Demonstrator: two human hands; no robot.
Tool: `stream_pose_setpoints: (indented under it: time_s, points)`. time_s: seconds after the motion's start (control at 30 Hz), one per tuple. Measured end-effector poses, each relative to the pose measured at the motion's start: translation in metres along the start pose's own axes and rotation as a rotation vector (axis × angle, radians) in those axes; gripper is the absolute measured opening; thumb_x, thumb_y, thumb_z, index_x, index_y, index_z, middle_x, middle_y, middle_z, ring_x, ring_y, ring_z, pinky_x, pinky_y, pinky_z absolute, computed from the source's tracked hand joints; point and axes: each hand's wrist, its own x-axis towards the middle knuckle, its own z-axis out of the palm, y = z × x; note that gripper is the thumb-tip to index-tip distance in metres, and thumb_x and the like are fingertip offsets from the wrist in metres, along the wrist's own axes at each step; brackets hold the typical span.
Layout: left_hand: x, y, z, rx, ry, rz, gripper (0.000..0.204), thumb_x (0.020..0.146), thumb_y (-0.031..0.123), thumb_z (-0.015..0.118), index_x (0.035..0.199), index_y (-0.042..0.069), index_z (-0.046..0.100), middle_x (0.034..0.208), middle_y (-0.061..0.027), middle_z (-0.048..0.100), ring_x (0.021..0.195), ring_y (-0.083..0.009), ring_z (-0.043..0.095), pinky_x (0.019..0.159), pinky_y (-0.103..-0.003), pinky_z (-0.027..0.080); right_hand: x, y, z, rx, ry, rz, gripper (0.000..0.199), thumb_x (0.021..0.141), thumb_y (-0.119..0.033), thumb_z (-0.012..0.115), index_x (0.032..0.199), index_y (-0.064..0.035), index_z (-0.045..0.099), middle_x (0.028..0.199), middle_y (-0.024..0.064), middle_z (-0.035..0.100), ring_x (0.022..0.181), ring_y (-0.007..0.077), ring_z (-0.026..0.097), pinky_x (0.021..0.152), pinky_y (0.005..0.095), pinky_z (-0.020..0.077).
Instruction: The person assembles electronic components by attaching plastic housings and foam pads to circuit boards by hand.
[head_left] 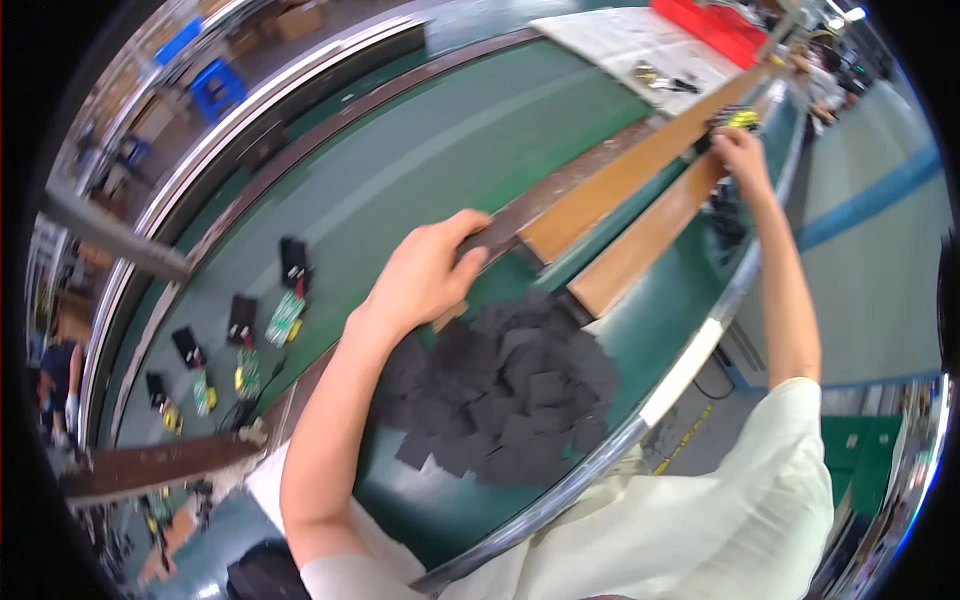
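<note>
My left hand [425,275] rests at the dark brown rail [530,205], its thumb and index finger apart with the rail's edge between them. Just below it, a loose heap of thin black square pieces [530,390] lies on the green surface. Farther off at the right, my right hand [741,160] reaches over the wooden strips, its fingertips pinched at a small black-and-yellow part [735,118]. The fingers partly cover that part, so its exact kind is unclear. To the left, several green circuit boards [285,318] with yellow components lie joined to black flat pieces [294,262].
Two long wooden strips [640,245] run away from me beside the rail. A white sheet [630,45] with small metal items and a red bin [710,30] are at the far end. A metal edge [690,355] borders the near side. Other people are in the background.
</note>
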Motion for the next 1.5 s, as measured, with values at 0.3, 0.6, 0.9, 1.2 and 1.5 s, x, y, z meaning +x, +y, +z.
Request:
stream_pose_setpoints:
  time_s: [0.3,0.6,0.9,1.2,1.5]
  points:
    - [-0.046,-0.034,-0.127,0.499,0.228,-0.147,0.048,0.083,-0.004,0.053,0.128,0.002,0.069,0.127,-0.0239,0.071,0.120,-0.0395,0.067,0.102,-0.042,0.051,-0.129,-0.262,0.094,0.246,-0.609,-0.558,0.029,0.103,-0.021,0.068,0.122,0.0000,0.070,0.103,0.0080,0.075,0.096,0.0167,0.069,0.084,0.0333,0.0563]
    - [-0.055,-0.027,-0.154,0.670,0.041,-0.544,0.024,0.084,0.003,0.061,0.103,0.001,0.074,0.093,-0.0219,0.074,0.090,-0.0401,0.072,0.082,-0.045,0.057,-0.243,-0.388,0.140,-0.395,-1.041,-0.758,0.022,0.096,-0.020,0.074,0.108,-0.0025,0.068,0.098,0.0188,0.074,0.099,0.0411,0.071,0.082,0.0516,0.0547]
    - [-0.036,0.036,-0.138,0.354,1.218,0.343,0.028,0.103,0.024,0.065,0.097,-0.004,0.069,0.083,-0.0144,0.074,0.073,-0.0166,0.069,0.068,-0.030,0.053,-0.235,-0.349,0.164,0.110,-0.886,-0.675,0.017,0.097,-0.016,0.074,0.105,-0.0013,0.068,0.088,0.0173,0.074,0.083,0.0357,0.073,0.073,0.0452,0.0543]
    - [-0.009,-0.035,-0.083,-0.681,0.727,-0.460,0.030,0.107,0.020,0.053,0.125,-0.003,0.061,0.087,-0.0151,0.076,0.076,-0.0198,0.075,0.062,-0.026,0.055,-0.196,-0.332,0.158,0.657,-0.666,-0.391,0.010,0.103,-0.010,0.068,0.104,0.0002,0.067,0.086,0.0008,0.070,0.071,0.0075,0.065,0.062,0.0263,0.0495]
    - [-0.004,0.003,-0.039,-0.880,0.367,-0.321,0.054,0.102,0.000,0.057,0.154,-0.002,0.044,0.125,-0.0220,0.070,0.090,-0.0248,0.078,0.066,-0.026,0.061,-0.173,-0.326,0.149,0.847,-0.599,-0.093,0.015,0.101,-0.009,0.073,0.101,0.0031,0.065,0.080,0.0018,0.067,0.064,0.0073,0.060,0.055,0.0244,0.0476]
